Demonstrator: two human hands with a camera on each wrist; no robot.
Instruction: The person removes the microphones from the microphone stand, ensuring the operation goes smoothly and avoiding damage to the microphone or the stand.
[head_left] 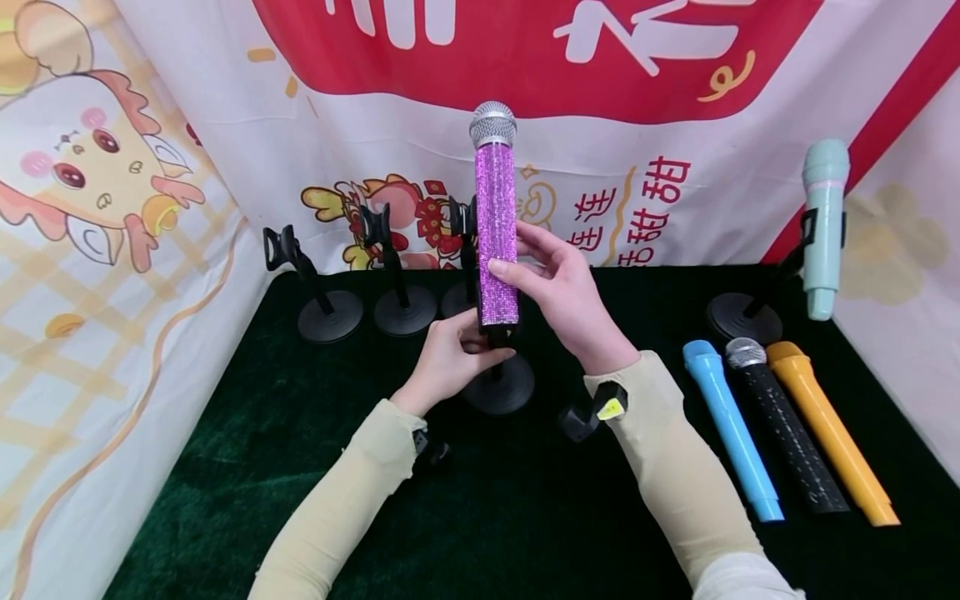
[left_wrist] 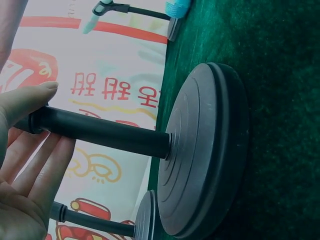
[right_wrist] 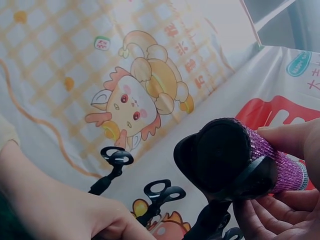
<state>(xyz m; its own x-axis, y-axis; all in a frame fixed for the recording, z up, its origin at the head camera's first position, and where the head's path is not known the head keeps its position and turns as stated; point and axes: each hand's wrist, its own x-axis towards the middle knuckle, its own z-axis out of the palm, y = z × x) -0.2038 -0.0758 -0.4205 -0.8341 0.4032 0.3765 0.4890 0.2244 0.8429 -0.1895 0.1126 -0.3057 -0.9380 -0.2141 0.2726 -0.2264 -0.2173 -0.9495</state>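
A purple glittery microphone (head_left: 497, 225) with a silver mesh head stands upright in the middle of the head view. My right hand (head_left: 566, 292) holds its body between thumb and fingers. Below it, my left hand (head_left: 442, 358) grips the upper pole of a black microphone stand, whose round base (head_left: 498, 387) rests on the table. The left wrist view shows thumb and fingers around that pole (left_wrist: 105, 131). In the right wrist view, the microphone's black bottom end (right_wrist: 222, 155) sits within the stand's clip (right_wrist: 260, 177).
Behind and to the left are several stands with bare clips, such as the leftmost stand (head_left: 330, 317). At right, a mint microphone (head_left: 823, 225) sits in its stand. Near it lie blue (head_left: 733, 433), black (head_left: 787, 425) and orange microphones (head_left: 832, 433) on the green cloth (head_left: 570, 525).
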